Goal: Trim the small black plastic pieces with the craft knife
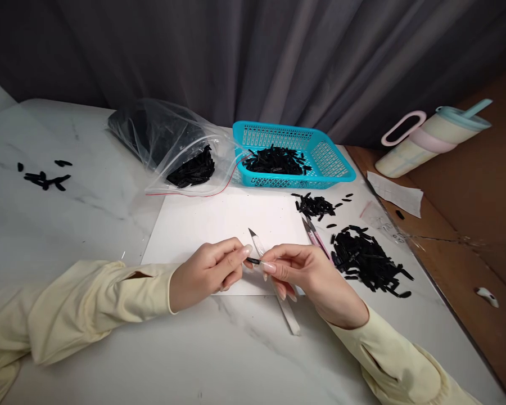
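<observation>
Pinching a small black piece (253, 260) between my left hand (206, 273) and right hand (310, 275), whose fingers also grip the craft knife (274, 284), I keep it over the white sheet (219, 225) for contrast.

A sheet of paper (219, 225) is laid on the table (88, 225), with both hands met over its near edge: the left hand (206, 273) to the left, the right hand (307, 275) to the right, a small piece (253, 261) pinched between them. A craft knife (274, 281) is held in the right hand, its blade angled away over the sheet. Behind the sheet, a plastic bag (172, 146) is set left of a basket (290, 154). A pile of pieces (369, 259) lies right of the sheet, tweezers (314, 236) in between. A tumbler (430, 140) is seen far right.
</observation>
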